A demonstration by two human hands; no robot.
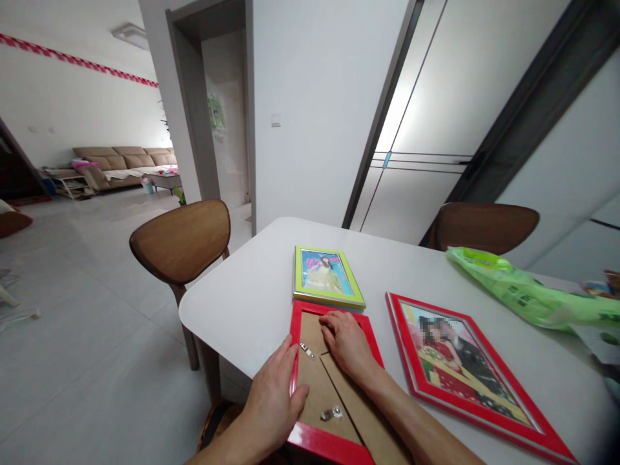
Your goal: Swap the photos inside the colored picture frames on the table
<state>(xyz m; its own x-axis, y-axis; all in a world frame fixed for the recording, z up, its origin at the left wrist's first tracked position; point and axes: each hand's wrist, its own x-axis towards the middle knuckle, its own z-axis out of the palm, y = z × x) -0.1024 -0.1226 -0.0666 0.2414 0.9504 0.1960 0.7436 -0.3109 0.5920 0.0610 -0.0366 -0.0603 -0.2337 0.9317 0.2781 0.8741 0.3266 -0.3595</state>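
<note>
A: Far left?
B: Beige sofa (128, 163) at the back, then a brown chair (186, 240) by the corner of the white desk (232, 310).

A: Left hand (272, 399)?
B: On the left edge of the red frame (323, 438). Fingers near together, thumb spread out over the back board (310, 381). Touching the frame; can't tell if the edge is pinched, underside hidden.

A: Where's that frame?
B: Face down at the near side of the desk, board showing. Two metal clips on it: upper clip (307, 351) near the left rim, lower clip (331, 413) toward the near end. Strip (371, 413) runs slantwise on the board, partly under the right forearm.

A: Beyond it?
B: Green frame (325, 274), face up, right by the far end. Can't tell if they touch.

A: Right hand (346, 341)?
B: Over the far part of the board, fingers bent, tips down near the far rim. Can't tell if they've got hold of anything.

A: Rest?
B: Other red frame (467, 365), face up, apart from the first. Behind it, second chair (484, 227) past the desk. Green bag (527, 297) at far right, lying on the desk.
</note>
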